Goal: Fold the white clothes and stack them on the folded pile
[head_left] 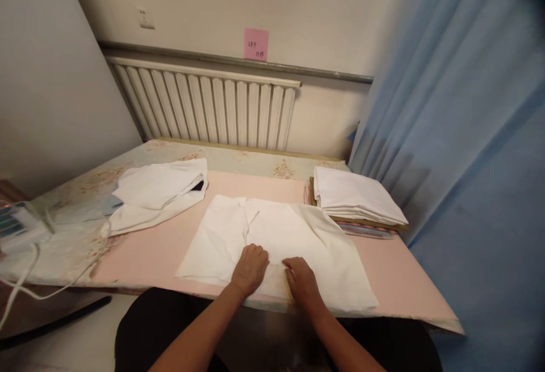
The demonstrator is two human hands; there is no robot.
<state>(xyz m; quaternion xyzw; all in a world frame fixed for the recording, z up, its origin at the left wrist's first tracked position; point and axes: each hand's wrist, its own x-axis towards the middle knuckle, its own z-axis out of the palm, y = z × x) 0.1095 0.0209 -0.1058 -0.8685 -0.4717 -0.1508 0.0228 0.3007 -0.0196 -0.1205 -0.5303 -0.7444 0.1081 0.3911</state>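
Observation:
A white garment (276, 235) lies spread flat on the pink table cover (153, 253), its near hem at the table's front edge. My left hand (250, 268) rests on the lower middle of the garment with its fingers curled closed on the cloth. Beside it, almost touching, my right hand (301, 280) presses down on the same hem area, its fingers bent and pinching the fabric.
A loose pile of white clothes (157, 193) lies at the back left. A folded white stack (355, 196) sits at the back right on coloured cloth. An iron with a white cord (25, 258) is at the far left. A radiator (204, 102) and a blue curtain (468, 133) border the table.

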